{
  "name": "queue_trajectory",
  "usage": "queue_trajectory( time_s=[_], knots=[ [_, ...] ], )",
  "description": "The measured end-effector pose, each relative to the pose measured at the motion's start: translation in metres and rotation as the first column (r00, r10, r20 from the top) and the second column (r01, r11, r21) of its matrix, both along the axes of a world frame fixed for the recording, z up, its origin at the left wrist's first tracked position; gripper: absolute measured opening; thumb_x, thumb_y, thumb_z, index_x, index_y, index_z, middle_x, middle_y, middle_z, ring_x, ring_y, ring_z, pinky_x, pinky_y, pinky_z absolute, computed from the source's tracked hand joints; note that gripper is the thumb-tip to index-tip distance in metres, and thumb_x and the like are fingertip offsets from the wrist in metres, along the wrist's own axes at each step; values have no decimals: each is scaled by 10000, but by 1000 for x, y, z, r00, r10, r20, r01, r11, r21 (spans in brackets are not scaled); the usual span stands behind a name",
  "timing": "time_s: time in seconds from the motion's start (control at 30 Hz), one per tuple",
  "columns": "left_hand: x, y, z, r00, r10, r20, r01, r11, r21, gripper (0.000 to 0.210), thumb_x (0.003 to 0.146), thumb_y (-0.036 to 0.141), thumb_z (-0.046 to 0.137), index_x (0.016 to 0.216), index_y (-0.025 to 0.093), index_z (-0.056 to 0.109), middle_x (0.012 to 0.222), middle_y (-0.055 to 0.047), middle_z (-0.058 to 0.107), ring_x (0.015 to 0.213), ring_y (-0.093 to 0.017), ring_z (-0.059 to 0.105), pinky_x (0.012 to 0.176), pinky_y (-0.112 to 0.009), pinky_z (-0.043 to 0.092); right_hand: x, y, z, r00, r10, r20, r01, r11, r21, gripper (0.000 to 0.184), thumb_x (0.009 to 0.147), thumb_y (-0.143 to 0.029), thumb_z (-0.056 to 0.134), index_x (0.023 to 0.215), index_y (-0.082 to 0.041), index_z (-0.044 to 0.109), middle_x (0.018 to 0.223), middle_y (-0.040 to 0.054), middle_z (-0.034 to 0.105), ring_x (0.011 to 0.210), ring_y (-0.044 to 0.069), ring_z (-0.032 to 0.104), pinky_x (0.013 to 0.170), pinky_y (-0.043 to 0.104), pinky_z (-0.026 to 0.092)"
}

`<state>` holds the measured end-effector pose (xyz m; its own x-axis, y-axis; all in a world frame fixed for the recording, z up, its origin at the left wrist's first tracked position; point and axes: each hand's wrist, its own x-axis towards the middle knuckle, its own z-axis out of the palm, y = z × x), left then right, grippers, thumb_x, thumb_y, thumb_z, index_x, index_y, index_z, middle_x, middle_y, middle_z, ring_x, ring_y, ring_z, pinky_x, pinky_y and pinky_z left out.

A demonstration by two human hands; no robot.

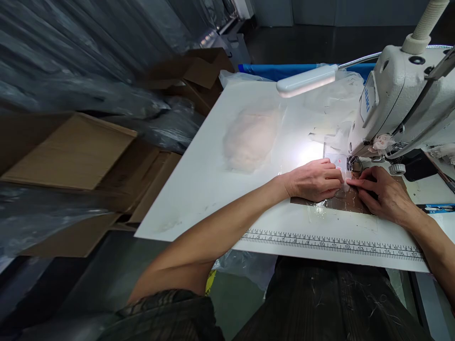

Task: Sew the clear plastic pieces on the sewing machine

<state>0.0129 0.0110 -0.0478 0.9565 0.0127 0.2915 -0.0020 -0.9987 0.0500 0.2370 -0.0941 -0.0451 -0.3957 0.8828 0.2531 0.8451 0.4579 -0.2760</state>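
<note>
A thin, see-through white piece with small pink marks (339,162), which looks like fabric or film, lies under the needle area of a white sewing machine (371,102). My left hand (315,181) is closed, its bent fingers gripping the left side of the piece just in front of the presser foot (351,163). From the other side, my right hand (382,193) holds the piece's near edge with its fingertips, thumb and fingers drawn together. Beneath both hands is a brown, shiny plate (344,202). The fingers partly hide the near end of the piece.
A lamp (307,81) lights the white table (213,189). Along the front edge runs a printed ruler (330,244). A blue-handled tool (440,208) lies at right. Cardboard boxes (67,151) and plastic sheeting (88,71) stand left of the table. A blurred pale patch (252,135) shows on the tabletop.
</note>
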Motion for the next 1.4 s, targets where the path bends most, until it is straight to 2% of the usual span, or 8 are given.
queue_trajectory(
  time_s=[0.17,0.33,0.5,0.73,0.97,1.07,1.4],
  knots=[
    [-1,-1,5,997,-15,-77,12,999,-37,283,955,203,400,898,190,678,957,-78,686,784,-172,572,741,-347,444,1,0,-1,999,7,39,-8,1000,17,357,949,-302,450,1179,-283,722,1028,108,620,856,219,611,676,346,552],
    [-2,-1,4,998,-18,-54,12,993,-120,225,917,199,459,919,208,684,950,-83,675,813,-188,583,771,-375,474,1,0,-2,999,5,54,-6,1000,6,362,953,-315,445,1195,-280,713,1036,107,623,872,221,612,680,346,546],
    [-2,0,4,997,-46,-65,43,998,-49,263,930,188,424,945,187,686,1020,-94,685,815,-190,581,778,-369,473,0,0,-2,999,6,42,-7,1000,22,354,958,-317,440,1171,-270,718,1032,109,624,864,224,616,668,354,544],
    [0,-2,7,993,-27,-112,19,997,-72,255,909,191,444,945,191,697,1007,-97,689,805,-195,587,773,-386,475,0,-2,-2,1000,9,25,-10,999,35,338,961,-325,455,1181,-277,708,1029,105,605,905,227,611,703,355,550],
    [-3,-4,11,999,0,-51,-3,998,-66,233,897,284,480,954,199,689,1016,-75,706,806,-194,584,786,-374,428,-2,-4,-5,999,-18,43,15,998,56,332,970,-299,448,1194,-277,692,1034,103,608,901,227,614,642,339,543],
    [-3,-3,12,998,-2,-56,-2,997,-74,234,888,285,488,970,204,692,1036,-75,704,845,-203,594,796,-375,419,-4,-4,-5,998,-24,62,19,997,71,333,973,-296,438,1187,-262,691,1018,107,605,876,223,613,600,321,528],
    [-2,0,9,999,16,-45,-18,998,-54,255,874,276,510,1009,155,689,1029,-92,696,794,-198,575,777,-363,436,-12,-3,-4,985,-95,147,82,992,94,402,987,-343,362,1203,-237,684,984,130,598,777,218,569,488,279,441]
  ],
)
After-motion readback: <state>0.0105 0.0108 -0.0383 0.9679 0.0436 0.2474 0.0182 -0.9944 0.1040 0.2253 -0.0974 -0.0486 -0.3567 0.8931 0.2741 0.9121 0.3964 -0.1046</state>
